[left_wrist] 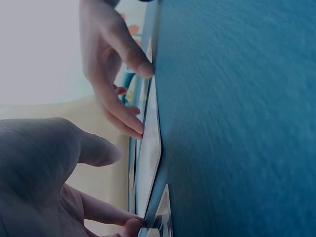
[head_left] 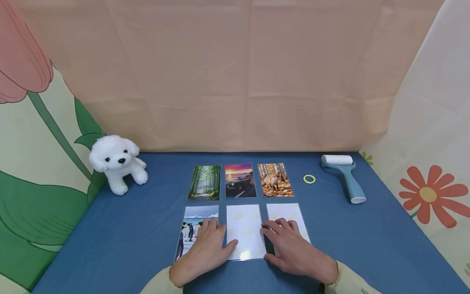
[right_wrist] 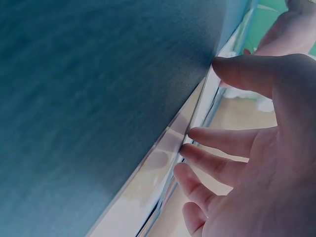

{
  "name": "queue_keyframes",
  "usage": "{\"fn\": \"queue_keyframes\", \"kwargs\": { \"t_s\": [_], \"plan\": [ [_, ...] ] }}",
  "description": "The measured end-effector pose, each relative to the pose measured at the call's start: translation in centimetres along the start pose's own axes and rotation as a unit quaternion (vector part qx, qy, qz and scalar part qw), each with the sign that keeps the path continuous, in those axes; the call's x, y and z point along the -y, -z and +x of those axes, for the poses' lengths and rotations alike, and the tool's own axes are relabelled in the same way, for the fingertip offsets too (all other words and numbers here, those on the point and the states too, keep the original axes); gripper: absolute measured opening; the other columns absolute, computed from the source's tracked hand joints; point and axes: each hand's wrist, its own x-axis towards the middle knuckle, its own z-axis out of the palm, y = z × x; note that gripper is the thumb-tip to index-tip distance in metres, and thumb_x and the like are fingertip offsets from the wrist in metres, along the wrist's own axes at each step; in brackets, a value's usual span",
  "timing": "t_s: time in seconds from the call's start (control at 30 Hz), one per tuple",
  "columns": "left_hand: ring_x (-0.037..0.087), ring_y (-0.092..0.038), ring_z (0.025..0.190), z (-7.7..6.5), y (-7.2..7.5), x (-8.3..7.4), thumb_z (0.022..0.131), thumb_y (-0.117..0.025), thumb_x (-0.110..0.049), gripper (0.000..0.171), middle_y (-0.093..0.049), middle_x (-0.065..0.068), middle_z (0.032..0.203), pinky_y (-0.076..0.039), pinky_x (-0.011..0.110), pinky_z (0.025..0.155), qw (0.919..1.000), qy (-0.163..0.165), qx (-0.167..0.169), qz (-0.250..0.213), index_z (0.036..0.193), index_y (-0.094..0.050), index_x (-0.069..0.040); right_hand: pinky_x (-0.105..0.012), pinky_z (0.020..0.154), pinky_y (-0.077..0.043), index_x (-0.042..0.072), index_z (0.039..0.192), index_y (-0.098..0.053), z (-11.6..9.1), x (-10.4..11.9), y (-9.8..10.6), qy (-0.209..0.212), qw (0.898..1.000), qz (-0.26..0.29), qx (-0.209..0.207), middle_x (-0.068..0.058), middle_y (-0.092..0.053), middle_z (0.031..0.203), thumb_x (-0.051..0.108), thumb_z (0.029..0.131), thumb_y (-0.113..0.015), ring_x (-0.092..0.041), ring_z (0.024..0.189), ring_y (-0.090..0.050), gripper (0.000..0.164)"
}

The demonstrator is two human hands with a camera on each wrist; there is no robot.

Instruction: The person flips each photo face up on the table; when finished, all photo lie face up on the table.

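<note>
Blue tabletop (head_left: 121,232), hands (head_left: 207,247) (head_left: 295,251) at both sides of the middle white card (head_left: 244,228)

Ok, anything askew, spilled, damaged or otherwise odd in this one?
One mild oddity: in the near row, the middle card and right card show whitish sides with faint yellow marks, unlike the four picture cards, so they may be face down. I see no spill or damage.

Tabletop booth (head_left: 382,245) with flower-patterned walls (head_left: 426,106)
</note>
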Motion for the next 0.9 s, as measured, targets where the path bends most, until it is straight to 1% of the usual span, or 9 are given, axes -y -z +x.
{"fn": "queue_keyframes", "kwargs": {
  "t_s": [0.1, 0.2, 0.33, 0.4, 0.47, 0.57, 0.67, 0.77, 0.9],
  "plan": [
    [0.032, -0.040, 0.097, 0.1, 0.0, 0.1, 0.093, -0.071, -0.040, 0.058, -0.052, 0.018, 0.104, -0.036, 0.054, 0.086, 0.9997, 0.002, 0.004, -0.022, 0.119, -0.067, 0.011, -0.052, 0.090, -0.034, 0.011, 0.135, -0.062, 0.0, 0.1, 0.1, 0.000, 1.000, -0.001, 0.001, -0.004, -0.052, 0.141, 0.043, 0.088, -0.077, -0.025, 0.119, -0.045, 0.059],
    [0.033, -0.043, 0.102, 0.2, 0.1, 0.1, 0.093, -0.071, -0.038, 0.057, -0.054, 0.019, 0.108, -0.038, 0.055, 0.088, 0.9983, 0.016, 0.006, -0.055, 0.121, -0.065, 0.012, -0.053, 0.090, -0.035, 0.012, 0.136, -0.062, 0.1, 0.1, 0.2, -0.004, 1.000, 0.002, 0.006, -0.004, -0.052, 0.141, 0.044, 0.088, -0.077, -0.026, 0.120, -0.045, 0.060],
    [0.035, -0.044, 0.106, 0.2, 0.3, 0.0, 0.095, -0.069, -0.031, 0.051, -0.054, 0.020, 0.112, -0.040, 0.057, 0.089, 0.9942, 0.036, -0.002, -0.101, 0.122, -0.065, 0.012, -0.053, 0.091, -0.035, 0.012, 0.135, -0.062, 0.2, 0.1, 0.3, -0.010, 1.000, 0.004, 0.015, -0.004, -0.053, 0.140, 0.044, 0.087, -0.078, -0.026, 0.120, -0.045, 0.060],
    [0.033, -0.045, 0.104, 0.2, 0.4, -0.1, 0.096, -0.068, -0.028, 0.047, -0.054, 0.018, 0.109, -0.039, 0.056, 0.088, 0.9920, 0.039, -0.011, -0.120, 0.122, -0.065, 0.012, -0.053, 0.092, -0.035, 0.012, 0.135, -0.063, 0.2, 0.1, 0.3, -0.015, 1.000, 0.003, 0.019, -0.004, -0.053, 0.140, 0.044, 0.087, -0.078, -0.027, 0.120, -0.045, 0.060],
    [0.030, -0.044, 0.098, 0.2, 0.6, -0.2, 0.097, -0.067, -0.024, 0.044, -0.053, 0.014, 0.103, -0.039, 0.052, 0.084, 0.9898, 0.039, -0.021, -0.135, 0.122, -0.065, 0.012, -0.053, 0.093, -0.035, 0.012, 0.135, -0.063, 0.3, 0.1, 0.4, -0.019, 1.000, 0.003, 0.022, -0.004, -0.053, 0.140, 0.045, 0.086, -0.079, -0.027, 0.121, -0.045, 0.061],
    [0.026, -0.040, 0.088, 0.0, 0.9, -0.4, 0.097, -0.065, -0.020, 0.037, -0.048, 0.008, 0.094, -0.034, 0.045, 0.077, 0.9874, 0.033, -0.039, -0.150, 0.119, -0.066, 0.010, -0.053, 0.094, -0.034, 0.012, 0.136, -0.062, 0.4, 0.1, 0.5, -0.021, 0.999, 0.008, 0.023, -0.005, -0.053, 0.142, 0.044, 0.086, -0.079, -0.027, 0.122, -0.045, 0.062],
    [0.024, -0.037, 0.084, 0.0, 1.1, -0.6, 0.097, -0.065, -0.018, 0.031, -0.044, 0.005, 0.090, -0.030, 0.043, 0.074, 0.9852, 0.028, -0.053, -0.161, 0.115, -0.067, 0.008, -0.053, 0.094, -0.035, 0.011, 0.136, -0.062, 0.5, 0.1, 0.6, -0.015, 0.999, 0.019, 0.023, -0.004, -0.053, 0.143, 0.043, 0.085, -0.080, -0.026, 0.123, -0.045, 0.063],
    [0.022, -0.042, 0.086, 0.1, 1.5, -0.8, 0.098, -0.064, -0.018, 0.029, -0.048, 0.004, 0.094, -0.035, 0.043, 0.076, 0.9828, 0.025, -0.065, -0.171, 0.116, -0.067, 0.005, -0.052, 0.094, -0.035, 0.012, 0.137, -0.060, 0.6, 0.1, 0.7, -0.008, 0.999, 0.040, 0.020, -0.004, -0.053, 0.142, 0.041, 0.087, -0.079, -0.024, 0.123, -0.045, 0.061],
    [0.021, -0.053, 0.094, 0.2, 1.9, -1.2, 0.100, -0.061, -0.018, 0.027, -0.055, 0.005, 0.105, -0.044, 0.045, 0.082, 0.9767, 0.014, -0.076, -0.201, 0.120, -0.067, 0.000, -0.052, 0.094, -0.036, 0.014, 0.141, -0.057, 0.8, 0.0, 0.9, -0.009, 0.996, 0.085, 0.010, -0.004, -0.055, 0.139, 0.041, 0.093, -0.073, -0.022, 0.122, -0.048, 0.057]
  ]
}}
